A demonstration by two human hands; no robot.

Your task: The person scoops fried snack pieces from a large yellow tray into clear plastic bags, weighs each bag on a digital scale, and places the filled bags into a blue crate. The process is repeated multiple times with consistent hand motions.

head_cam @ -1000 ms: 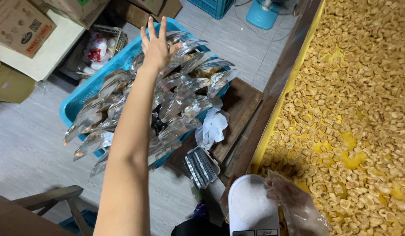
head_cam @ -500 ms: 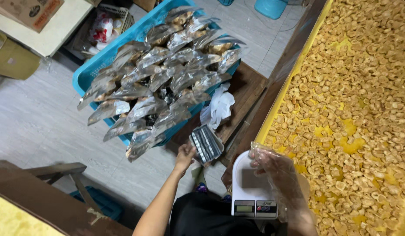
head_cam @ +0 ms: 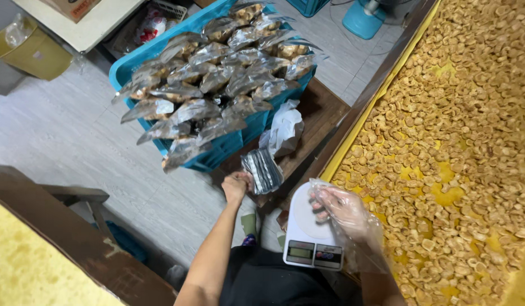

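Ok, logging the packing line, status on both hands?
Left hand closed on stack of empty plastic bags. Right hand, clear-gloved, over white digital scale. Nothing blocking.

Filled clear plastic packets lie heaped in the blue plastic crate. Just before it, apparently on the dark wooden bench, sits a stack of empty bags; the white digital scale lies right, beside the yellow tray of snacks.

Glossy clear-plastic filled bags heap in a blue plastic crate. Beside the crate: dark, worn wooden bench, smooth white plastic scale, perhaps a thin film glove on the right hand.
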